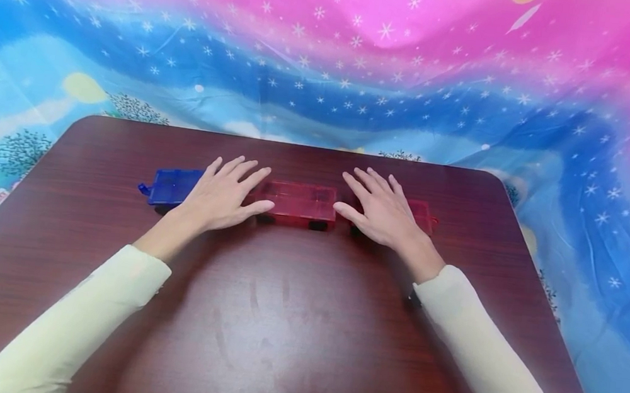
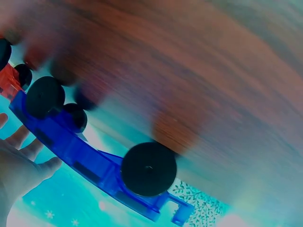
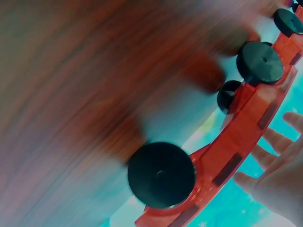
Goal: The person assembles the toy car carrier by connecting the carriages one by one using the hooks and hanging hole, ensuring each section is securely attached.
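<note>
Left hand (image 1: pixel 221 195), spread wide, over blue toy wagon (image 1: pixel 172 188) at nine o'clock; right hand (image 1: pixel 384 211), likewise, over red toy wagon (image 1: pixel 420 213), three o'clock.

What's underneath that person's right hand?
A red wagon lies under the right hand; its right end shows in the head view, and the right wrist view shows its black wheels. The hand hides the wagon's middle, so I can't see whether anything sits inside.
</note>
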Motion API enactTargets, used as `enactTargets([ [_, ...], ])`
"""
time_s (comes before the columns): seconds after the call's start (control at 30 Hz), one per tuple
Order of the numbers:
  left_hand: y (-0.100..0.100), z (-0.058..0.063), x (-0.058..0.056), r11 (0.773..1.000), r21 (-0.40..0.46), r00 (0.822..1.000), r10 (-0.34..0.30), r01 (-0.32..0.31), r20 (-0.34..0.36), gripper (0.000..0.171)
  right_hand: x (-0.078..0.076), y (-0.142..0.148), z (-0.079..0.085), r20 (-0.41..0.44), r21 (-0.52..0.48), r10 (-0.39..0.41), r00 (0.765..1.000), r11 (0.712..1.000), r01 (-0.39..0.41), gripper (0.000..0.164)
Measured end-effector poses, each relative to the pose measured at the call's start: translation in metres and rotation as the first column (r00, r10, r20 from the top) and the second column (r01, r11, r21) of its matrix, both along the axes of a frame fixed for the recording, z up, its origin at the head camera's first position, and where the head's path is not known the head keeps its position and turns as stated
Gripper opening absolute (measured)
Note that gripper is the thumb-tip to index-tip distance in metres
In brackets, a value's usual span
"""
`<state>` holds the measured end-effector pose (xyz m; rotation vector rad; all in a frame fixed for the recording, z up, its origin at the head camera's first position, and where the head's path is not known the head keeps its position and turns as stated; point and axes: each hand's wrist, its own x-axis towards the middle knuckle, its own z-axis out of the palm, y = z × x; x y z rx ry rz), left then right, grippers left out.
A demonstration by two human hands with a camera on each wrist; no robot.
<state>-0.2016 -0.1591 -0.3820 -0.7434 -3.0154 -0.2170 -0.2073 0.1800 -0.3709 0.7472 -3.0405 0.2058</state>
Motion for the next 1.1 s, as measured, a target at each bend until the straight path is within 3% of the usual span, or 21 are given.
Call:
enactTargets([
  [1.1,-0.050,-0.008,0.013,0.998,-0.006,0.998,0.064,-0.064,0.004,0.082,-0.003,-0.057,-0.005,0.027,0.020,0.101,0.994,0.995,-0.102,0.083],
])
